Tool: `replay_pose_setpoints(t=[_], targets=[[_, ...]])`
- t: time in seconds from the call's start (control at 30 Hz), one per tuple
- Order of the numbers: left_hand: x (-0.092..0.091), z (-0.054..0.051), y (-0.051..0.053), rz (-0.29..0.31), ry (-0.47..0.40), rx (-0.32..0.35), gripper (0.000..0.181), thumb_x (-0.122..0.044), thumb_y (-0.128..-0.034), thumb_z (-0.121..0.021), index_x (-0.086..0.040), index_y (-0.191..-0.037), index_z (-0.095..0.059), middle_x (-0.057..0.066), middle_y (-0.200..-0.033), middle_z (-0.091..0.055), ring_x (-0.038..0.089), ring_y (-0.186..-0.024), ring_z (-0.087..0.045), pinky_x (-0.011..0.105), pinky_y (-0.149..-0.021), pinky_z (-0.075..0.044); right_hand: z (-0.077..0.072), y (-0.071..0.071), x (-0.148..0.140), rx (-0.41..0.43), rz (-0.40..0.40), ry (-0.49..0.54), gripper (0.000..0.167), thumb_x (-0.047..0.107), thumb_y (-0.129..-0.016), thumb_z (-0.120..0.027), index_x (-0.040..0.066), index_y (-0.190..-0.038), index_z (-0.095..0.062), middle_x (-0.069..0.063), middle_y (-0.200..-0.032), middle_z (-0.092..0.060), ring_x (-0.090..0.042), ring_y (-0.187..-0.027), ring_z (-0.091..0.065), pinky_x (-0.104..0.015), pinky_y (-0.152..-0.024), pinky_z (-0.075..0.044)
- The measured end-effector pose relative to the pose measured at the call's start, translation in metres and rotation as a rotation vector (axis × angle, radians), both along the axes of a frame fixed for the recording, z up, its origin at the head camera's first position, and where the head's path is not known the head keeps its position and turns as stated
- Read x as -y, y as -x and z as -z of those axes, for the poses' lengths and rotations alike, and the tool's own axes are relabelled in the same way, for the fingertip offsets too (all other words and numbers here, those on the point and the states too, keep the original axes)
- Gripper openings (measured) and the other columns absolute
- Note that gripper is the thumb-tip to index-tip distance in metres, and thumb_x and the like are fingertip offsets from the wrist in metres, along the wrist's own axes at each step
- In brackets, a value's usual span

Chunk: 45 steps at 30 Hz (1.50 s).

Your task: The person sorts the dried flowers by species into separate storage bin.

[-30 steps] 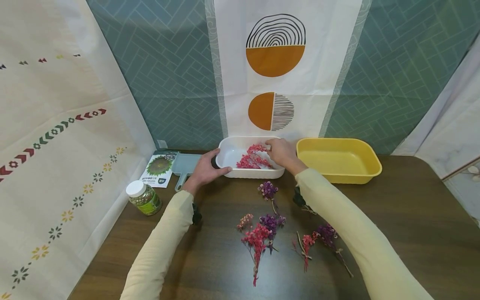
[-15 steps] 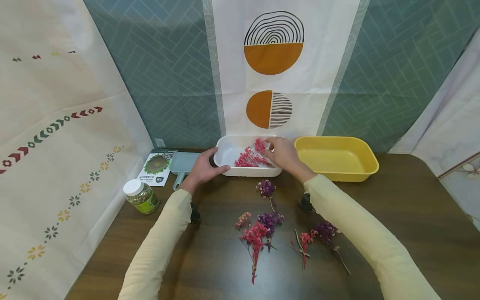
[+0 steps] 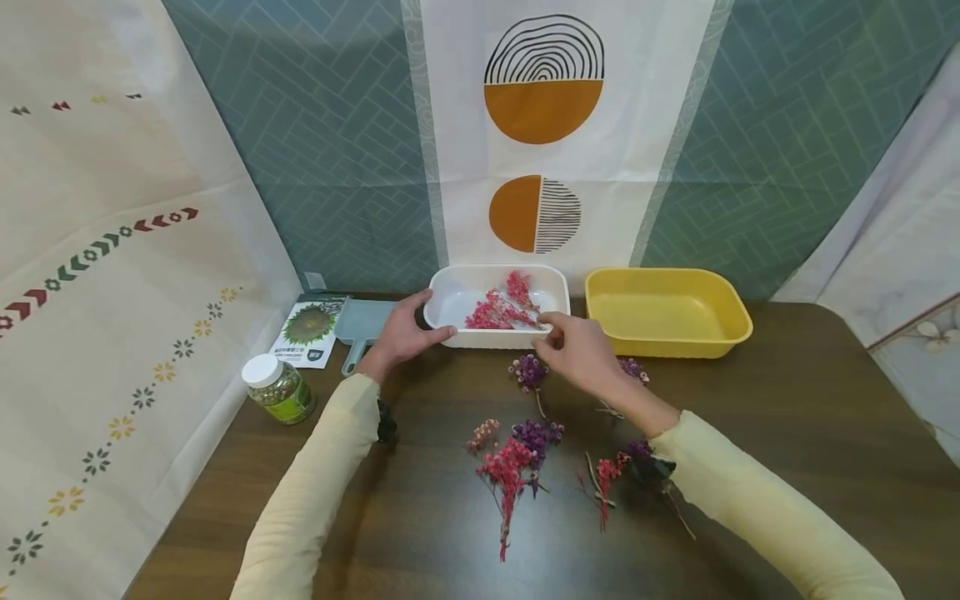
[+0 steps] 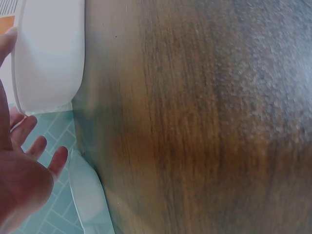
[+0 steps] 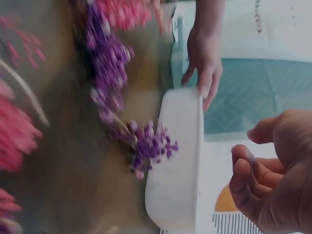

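A jar [image 3: 277, 390] is sitting on the brown surface [image 3: 420, 517] at the left, and beside it is a gray pan [image 3: 362, 321]. My left arm is slanting up from the bottom. My left hand [image 3: 405, 333] is resting on the left end of the white tub [image 3: 491, 338], thumb and fingers spreading apart, with the thumb touching the front edge. Pink flowers [image 3: 498, 312] are lying inside the tub. My right arm is slanting in from the lower right. My right hand [image 3: 585, 350] is hanging at the tub's front right edge, fingers bending loosely, a gap showing between thumb and pointer finger. A yellow tub [image 3: 675, 347] is standing just behind it.
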<state>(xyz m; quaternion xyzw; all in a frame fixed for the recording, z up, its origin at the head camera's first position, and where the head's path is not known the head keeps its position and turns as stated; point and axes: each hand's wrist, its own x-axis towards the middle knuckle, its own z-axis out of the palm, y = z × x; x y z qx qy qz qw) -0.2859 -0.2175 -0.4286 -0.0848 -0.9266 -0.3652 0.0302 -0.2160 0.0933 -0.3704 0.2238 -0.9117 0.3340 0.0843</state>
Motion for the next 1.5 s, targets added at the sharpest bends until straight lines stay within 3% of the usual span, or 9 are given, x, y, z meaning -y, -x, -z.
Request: replay_pose_setpoints(t=[0.37, 0.67, 0.93, 1.07, 1.23, 1.5], targets=[[-0.001, 0.0, -0.001, -0.011, -0.003, 0.01, 0.091, -0.043, -0.0822, -0.08, -0.002, -0.152, -0.038, 0.018, -0.153, -0.041, 0.033, -0.137, -0.04, 0.054, -0.112, -0.029, 0.015, -0.049, -0.013, 0.117, -0.018, 0.068, 0.037, 0.012, -0.09, -0.074, -0.003, -0.122, -0.066, 0.0, -0.076, -0.068, -0.01, -0.054, -0.053, -0.029, -0.047, -0.043], [-0.001, -0.001, -0.002, -0.011, 0.005, 0.012, 0.091, -0.042, -0.0818, -0.08, -0.002, -0.152, -0.039, 0.018, -0.153, -0.041, 0.033, -0.138, -0.039, 0.054, -0.112, -0.029, 0.031, -0.099, -0.001, 0.199, -0.068, 0.08, 0.039, 0.011, -0.089, -0.076, -0.004, -0.122, -0.065, 0.011, -0.066, -0.062, -0.004, -0.044, -0.05, -0.025, -0.041, -0.041], [-0.001, 0.0, 0.0, -0.015, 0.011, 0.014, 0.092, -0.044, -0.0817, -0.08, -0.002, -0.152, -0.038, 0.018, -0.153, -0.041, 0.033, -0.138, -0.038, 0.053, -0.112, -0.03, 0.05, -0.14, 0.013, 0.261, -0.13, 0.067, 0.056, 0.017, -0.087, -0.079, -0.006, -0.132, -0.056, 0.015, -0.066, -0.063, 0.002, -0.045, -0.051, -0.023, -0.047, -0.045], [-0.001, 0.0, 0.0, -0.01, 0.013, 0.007, 0.092, -0.044, -0.082, -0.08, -0.001, -0.152, -0.038, 0.018, -0.153, -0.041, 0.033, -0.139, -0.038, 0.052, -0.112, -0.03, 0.059, -0.15, 0.019, 0.233, -0.125, 0.075, 0.065, 0.019, -0.084, -0.082, -0.006, -0.135, -0.051, 0.013, -0.069, -0.064, 0.005, -0.048, -0.051, -0.022, -0.05, -0.047], [0.0, 0.0, 0.0, -0.005, 0.017, 0.002, 0.091, -0.044, -0.0828, -0.079, 0.0, -0.151, -0.038, 0.019, -0.152, -0.041, 0.034, -0.139, -0.038, 0.052, -0.112, -0.03, 0.065, -0.156, 0.027, 0.183, -0.064, 0.004, 0.073, 0.026, -0.081, -0.085, -0.002, -0.137, -0.049, 0.012, -0.07, -0.065, 0.004, -0.053, -0.051, -0.027, -0.055, -0.049], [0.0, 0.001, 0.001, -0.008, 0.011, 0.001, 0.091, -0.045, -0.0829, -0.079, 0.0, -0.151, -0.039, 0.019, -0.152, -0.041, 0.034, -0.138, -0.039, 0.053, -0.112, -0.03, 0.067, -0.16, 0.037, 0.266, -0.027, -0.09, 0.088, 0.038, -0.08, -0.084, 0.0, -0.146, -0.04, 0.016, -0.066, -0.055, 0.0, -0.048, -0.044, -0.025, -0.049, -0.041]])
